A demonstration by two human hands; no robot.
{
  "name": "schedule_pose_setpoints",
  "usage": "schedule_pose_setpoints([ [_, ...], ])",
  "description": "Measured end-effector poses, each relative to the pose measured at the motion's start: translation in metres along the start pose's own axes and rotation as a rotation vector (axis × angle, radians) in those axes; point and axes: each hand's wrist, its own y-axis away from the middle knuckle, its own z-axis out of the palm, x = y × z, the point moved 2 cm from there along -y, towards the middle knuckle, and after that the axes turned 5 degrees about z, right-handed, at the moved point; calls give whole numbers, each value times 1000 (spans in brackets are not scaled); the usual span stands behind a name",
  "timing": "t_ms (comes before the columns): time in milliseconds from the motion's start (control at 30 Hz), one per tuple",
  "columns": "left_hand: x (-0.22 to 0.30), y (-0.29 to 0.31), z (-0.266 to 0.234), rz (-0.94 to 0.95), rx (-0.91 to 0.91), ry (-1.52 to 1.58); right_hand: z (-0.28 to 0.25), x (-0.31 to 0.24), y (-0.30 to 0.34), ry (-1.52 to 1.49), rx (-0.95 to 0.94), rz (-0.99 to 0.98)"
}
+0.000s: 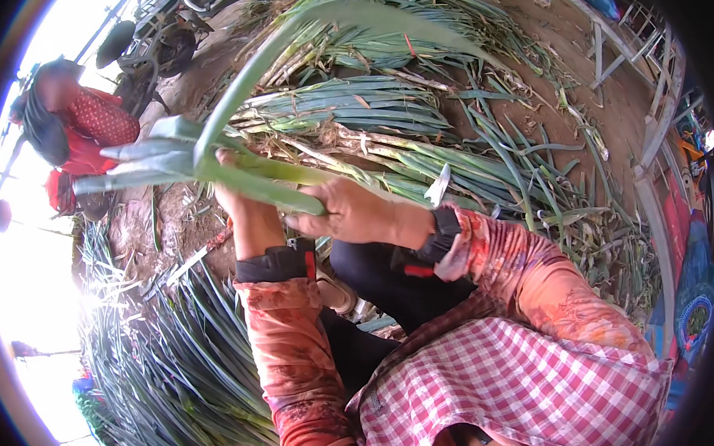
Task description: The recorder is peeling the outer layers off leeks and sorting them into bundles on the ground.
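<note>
My left hand [248, 217] is closed around a large leek [162, 160], partly hidden behind its leaves. The leek's green tops spread to the left, somewhat blurred. One long leaf [246, 89] arcs up and over to the right. My right hand [360, 213], just right of the left one, is closed on a green leaf [273, 194] of the same leek, fingers wrapped at its end. Below my left forearm lies a big heap of leeks [188, 355], mostly dark green tops.
Bundles of leeks [353, 105] lie ahead on the dirt ground [558, 129], with loose leaves and trimmings [609, 246] to the right. Metal railing [653, 189] borders the right side. Another person in red [94, 126] sits at the left, near a parked bike [158, 53].
</note>
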Motion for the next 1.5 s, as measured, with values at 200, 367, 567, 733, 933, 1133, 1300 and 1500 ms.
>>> schedule_pose_setpoints([
  [200, 37, -21, -12, 10, 176, 227, -67, 2, 91, 278, -231, 632],
  [367, 51, -21, -8, 85, 115, 238, -141, 25, 182, 427, -44, 821],
  [567, 54, -15, -10, 172, 44, 147, -197, 41, 271, 866, 118, 1052],
  [733, 88, -38, -39, 193, -17, 190, -250, 10, 400, 1065, 230, 1370],
  [933, 65, -10, -5, 216, 139, 123, -193, 2, 193, 1080, 502, 505],
  [1133, 54, -19, -23, 198, 179, 113, -56, -6, 34, 810, 344, -116],
  [1300, 56, -9, -24, 169, 225, 117, -38, 19, 6, 781, 311, -42],
  [1500, 61, -11, -31, 242, 113, -103, -39, 22, 1, 682, 231, -2],
])
